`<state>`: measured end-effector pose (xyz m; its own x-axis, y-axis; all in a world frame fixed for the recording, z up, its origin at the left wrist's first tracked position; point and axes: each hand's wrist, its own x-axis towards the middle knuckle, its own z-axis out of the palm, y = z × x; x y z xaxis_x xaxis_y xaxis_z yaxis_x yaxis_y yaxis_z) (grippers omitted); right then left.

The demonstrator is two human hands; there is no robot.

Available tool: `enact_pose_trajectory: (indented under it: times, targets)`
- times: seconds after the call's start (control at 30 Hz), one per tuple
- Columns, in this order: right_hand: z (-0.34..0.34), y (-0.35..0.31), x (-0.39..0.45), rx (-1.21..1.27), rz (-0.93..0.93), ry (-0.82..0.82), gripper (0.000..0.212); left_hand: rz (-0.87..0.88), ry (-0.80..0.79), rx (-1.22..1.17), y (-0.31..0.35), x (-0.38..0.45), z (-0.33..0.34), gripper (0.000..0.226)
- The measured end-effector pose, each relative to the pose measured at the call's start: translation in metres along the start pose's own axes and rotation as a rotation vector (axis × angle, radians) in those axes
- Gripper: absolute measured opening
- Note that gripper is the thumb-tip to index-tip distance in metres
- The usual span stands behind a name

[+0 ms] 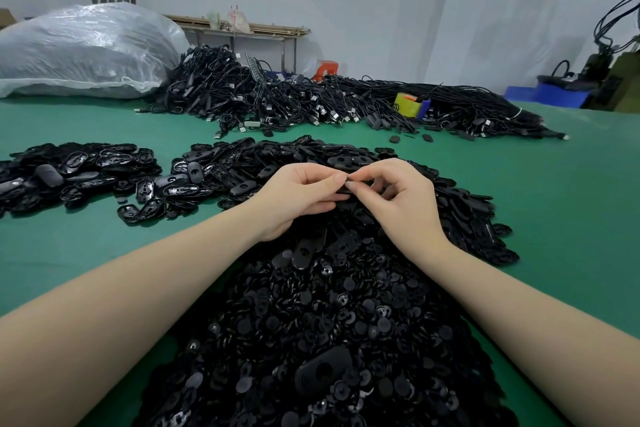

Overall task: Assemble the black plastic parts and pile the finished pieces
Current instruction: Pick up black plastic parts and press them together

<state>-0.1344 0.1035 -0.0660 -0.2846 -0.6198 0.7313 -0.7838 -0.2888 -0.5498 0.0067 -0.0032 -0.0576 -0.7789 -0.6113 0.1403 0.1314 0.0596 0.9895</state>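
- fingers [337,178] of both hands curled in and meeting tip to tip over a small flat black plastic part [346,189], pinched between them.
- left hand [298,198] palm turned inward, thumb on top, lower fingers tucked beneath the part.
- right hand [398,198] thumb and forefinger narrowed to a pinch on the same part, remaining fingers bent and lifted.
- held just above the big heap of small round black plastic discs and clips [329,322], spread from the near edge up to the hands (a few larger oval pieces mixed in).
- beyond the hands, a mound of oval black plastic shells [311,156], touching the near heap.
- off to the left, well apart across bare mat, a lower pile of glossy oval black plastic pieces [79,173]; cannot tell which of these are finished.
- green table mat [554,191] under everything.
- farther back, a long tangle of black cables with usb plugs [311,100], with a yellow roll of tape [407,106] resting on it.
- far left, a bulging clear plastic sack [86,48]; behind it a wooden bench [242,29] against the pale wall.
- far right, blue plastic bins [554,94].
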Motion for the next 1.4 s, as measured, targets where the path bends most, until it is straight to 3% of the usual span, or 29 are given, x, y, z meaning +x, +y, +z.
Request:
enact_pose_trajectory:
  times: [0.73, 1.4]
  targets:
    - [0.0000, 0.0041, 0.0007, 0.007, 0.068, 0.002, 0.010, -0.009, 0.045, 0.012, -0.0018, 0.0031, -0.0028, 0.009]
    - [-0.0008, -0.0002, -0.0005, -0.208, -0.002, -0.014, 0.014, -0.024, 0.083, -0.061, -0.0026, 0.0048, -0.0013, 0.010]
